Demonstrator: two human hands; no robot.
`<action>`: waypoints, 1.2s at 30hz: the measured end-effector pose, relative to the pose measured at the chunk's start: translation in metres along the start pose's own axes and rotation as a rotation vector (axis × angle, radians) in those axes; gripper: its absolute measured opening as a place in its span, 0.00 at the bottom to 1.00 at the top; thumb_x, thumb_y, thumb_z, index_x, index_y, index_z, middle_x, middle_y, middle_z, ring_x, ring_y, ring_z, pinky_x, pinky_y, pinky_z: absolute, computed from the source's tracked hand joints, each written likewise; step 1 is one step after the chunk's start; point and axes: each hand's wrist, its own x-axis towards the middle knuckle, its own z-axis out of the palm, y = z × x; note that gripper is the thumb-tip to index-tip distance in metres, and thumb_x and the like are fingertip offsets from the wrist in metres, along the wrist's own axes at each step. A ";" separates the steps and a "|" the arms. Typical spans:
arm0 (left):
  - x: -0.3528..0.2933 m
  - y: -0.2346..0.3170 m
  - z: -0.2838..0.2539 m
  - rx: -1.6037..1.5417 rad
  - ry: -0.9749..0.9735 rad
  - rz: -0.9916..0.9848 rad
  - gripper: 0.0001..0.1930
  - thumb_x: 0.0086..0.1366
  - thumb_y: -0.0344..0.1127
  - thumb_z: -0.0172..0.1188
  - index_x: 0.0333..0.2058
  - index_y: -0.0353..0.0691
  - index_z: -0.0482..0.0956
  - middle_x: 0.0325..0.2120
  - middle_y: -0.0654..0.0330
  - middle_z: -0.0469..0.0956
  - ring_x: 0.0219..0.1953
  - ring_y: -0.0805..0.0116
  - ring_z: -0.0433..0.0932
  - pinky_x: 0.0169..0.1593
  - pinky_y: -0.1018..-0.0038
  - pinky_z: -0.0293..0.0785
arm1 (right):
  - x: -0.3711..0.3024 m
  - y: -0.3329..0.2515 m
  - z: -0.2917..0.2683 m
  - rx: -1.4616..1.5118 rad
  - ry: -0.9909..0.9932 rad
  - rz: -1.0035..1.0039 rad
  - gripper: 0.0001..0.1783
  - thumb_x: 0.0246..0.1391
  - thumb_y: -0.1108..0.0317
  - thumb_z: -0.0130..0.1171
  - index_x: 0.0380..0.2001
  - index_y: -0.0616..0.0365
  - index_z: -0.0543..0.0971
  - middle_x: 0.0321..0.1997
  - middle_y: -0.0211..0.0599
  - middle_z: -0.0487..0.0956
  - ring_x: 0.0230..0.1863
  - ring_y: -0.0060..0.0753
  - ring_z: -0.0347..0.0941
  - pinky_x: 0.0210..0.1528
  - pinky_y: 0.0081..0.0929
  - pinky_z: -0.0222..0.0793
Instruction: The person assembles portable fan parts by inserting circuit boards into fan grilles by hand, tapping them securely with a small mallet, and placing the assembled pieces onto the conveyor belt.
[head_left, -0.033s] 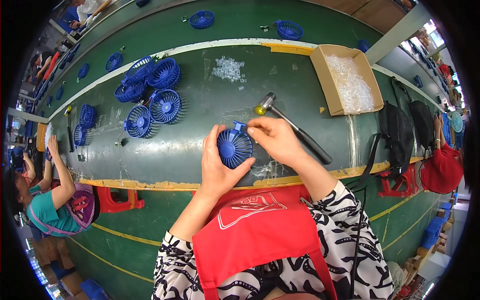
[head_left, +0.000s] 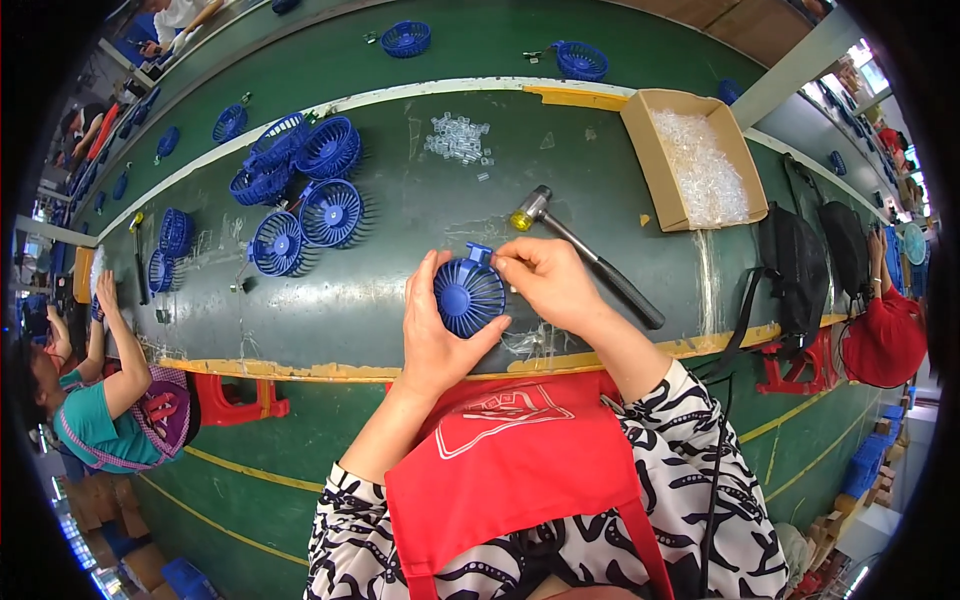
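A round blue plastic fan housing [head_left: 468,300] with a ribbed grille is gripped in my left hand [head_left: 437,340], fingers along its left side and thumb at its lower right. Its short neck points away from me. Thumb and forefinger of my right hand [head_left: 553,284] are pinched together right beside that neck; whatever they hold is too small and hidden to name. Beyond my right hand lies a hammer [head_left: 590,255] with a yellow-tipped head and black handle. Farther back is a loose pile of small clear plastic pieces [head_left: 458,138].
Several blue fan housings [head_left: 332,212] cluster at the left of the dark green table [head_left: 400,300]. An open cardboard box [head_left: 652,165] of clear pieces stands at the right, by a black bag [head_left: 795,260]. More housings lie on the green strip behind. A co-worker [head_left: 110,410] sits at the left.
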 end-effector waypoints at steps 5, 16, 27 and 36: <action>-0.001 -0.001 -0.001 0.072 0.005 0.049 0.54 0.40 0.37 0.79 0.62 0.30 0.54 0.54 0.44 0.68 0.55 0.46 0.68 0.59 0.58 0.65 | 0.000 -0.007 0.000 -0.058 -0.046 0.018 0.11 0.61 0.69 0.56 0.39 0.69 0.80 0.27 0.28 0.78 0.30 0.16 0.71 0.33 0.19 0.68; 0.067 -0.024 0.005 0.001 0.045 -0.012 0.08 0.60 0.26 0.61 0.38 0.31 0.80 0.38 0.50 0.80 0.38 0.57 0.80 0.42 0.70 0.76 | -0.014 0.008 -0.028 0.076 0.043 0.033 0.11 0.59 0.68 0.59 0.37 0.67 0.80 0.26 0.33 0.78 0.26 0.17 0.73 0.29 0.20 0.69; 0.126 -0.039 0.039 0.294 0.057 0.132 0.06 0.53 0.28 0.65 0.32 0.40 0.82 0.33 0.59 0.79 0.38 0.58 0.76 0.43 0.65 0.73 | -0.010 0.011 -0.032 -0.015 0.014 -0.203 0.08 0.57 0.68 0.61 0.33 0.64 0.79 0.25 0.38 0.76 0.24 0.30 0.72 0.28 0.27 0.67; 0.133 -0.042 0.052 0.515 0.013 0.338 0.07 0.53 0.25 0.60 0.33 0.36 0.76 0.28 0.53 0.75 0.33 0.51 0.76 0.38 0.59 0.71 | -0.009 0.017 -0.035 0.049 -0.017 -0.186 0.08 0.57 0.68 0.60 0.34 0.64 0.79 0.26 0.38 0.77 0.26 0.28 0.73 0.29 0.26 0.67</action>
